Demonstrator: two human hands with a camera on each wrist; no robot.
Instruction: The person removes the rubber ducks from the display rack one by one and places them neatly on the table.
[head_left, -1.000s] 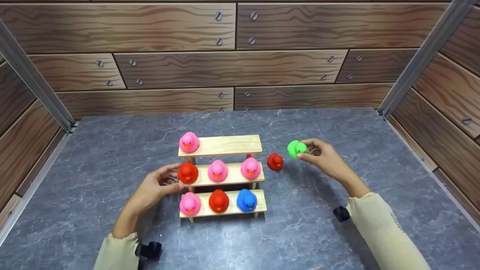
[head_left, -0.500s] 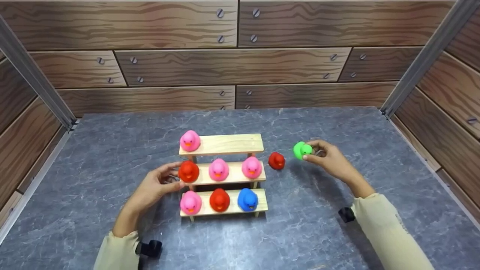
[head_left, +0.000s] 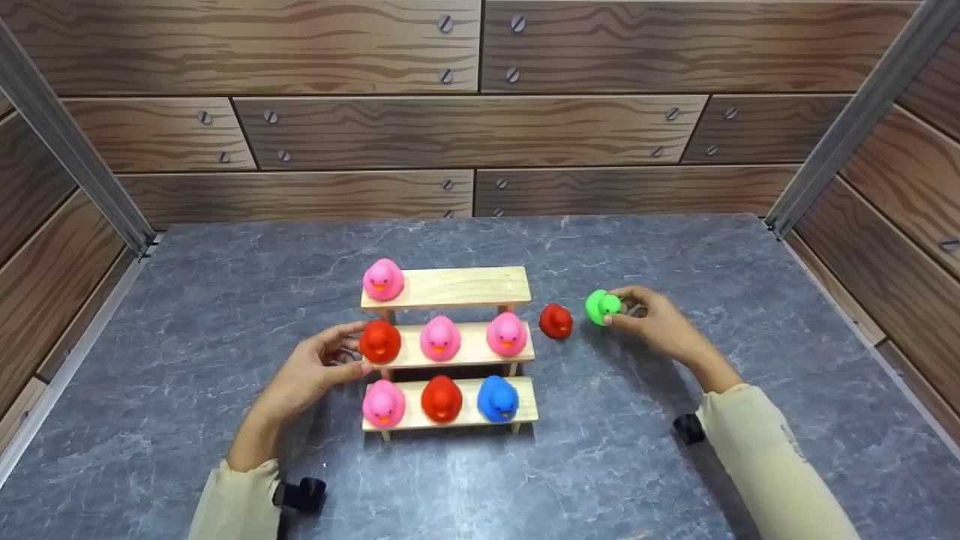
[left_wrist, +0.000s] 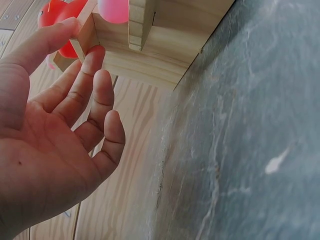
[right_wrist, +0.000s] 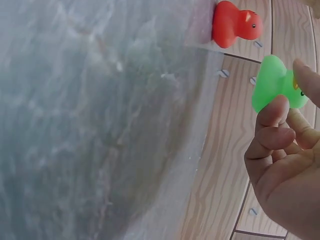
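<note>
My right hand [head_left: 656, 319] pinches a green rubber duck [head_left: 600, 307] between thumb and fingers, right of the stand. In the right wrist view the green duck [right_wrist: 272, 82] is tilted, its base facing the tabletop. On the left, my left hand [head_left: 307, 371] holds the end of the middle step of a three-step wooden stand [head_left: 469, 287]; thumb and fingertips touch the plank end [left_wrist: 86, 36] in the left wrist view. Beside the thumb sits a red duck [head_left: 380, 341]. Another red duck [head_left: 556, 321] is on the table, between the stand and the green one.
The top step bears a pink duck [head_left: 383, 280] at its left end. Two pink ducks [head_left: 440, 338] share the middle step with the red one. Below are pink, red [head_left: 442, 399] and blue ducks [head_left: 498, 398]. Wood-patterned walls [head_left: 465, 135] enclose the grey marbled tabletop [head_left: 600, 472].
The right hand has shifted slightly right, then lowered a little with the green duck. My left hand keeps its hold on the stand, and the other ducks stay in place.
</note>
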